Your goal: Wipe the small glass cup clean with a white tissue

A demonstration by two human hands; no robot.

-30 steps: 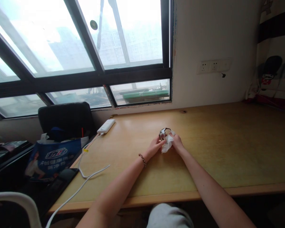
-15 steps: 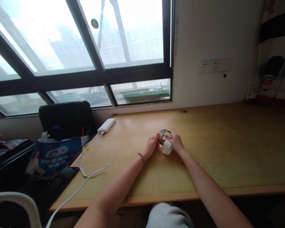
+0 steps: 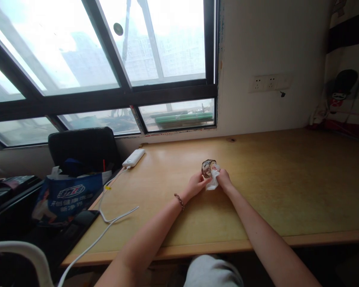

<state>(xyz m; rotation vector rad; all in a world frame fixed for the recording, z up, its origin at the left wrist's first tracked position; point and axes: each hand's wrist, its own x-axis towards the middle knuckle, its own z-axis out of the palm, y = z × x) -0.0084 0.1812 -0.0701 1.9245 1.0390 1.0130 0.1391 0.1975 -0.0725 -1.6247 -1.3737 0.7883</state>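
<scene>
Turned since the earlier frame, the small bowl point(image 3: 207, 169) shows a rounder outline, tissue point(image 3: 213, 183) against its right side.
Between the far and near edges of the table point(image 3: 287, 191), the left hand point(image 3: 196, 184) grips the bowl in its fingers, likely steadying it, while the right hand point(image 3: 225, 180) pinches the tissue; the bowl's inside is unclear. Past the left edge, a blue bag point(image 3: 68, 199) sits, contents mostly hidden.

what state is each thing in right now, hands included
shiny faceted object: held, partly covered by fingers and tissue
left hand: gripping the object's near left side
right hand: closed on the tissue
tissue: crumpled, hanging partly loose
power bank: lying flat
white cable: plugged into the power bank
blue bag: upright
</scene>
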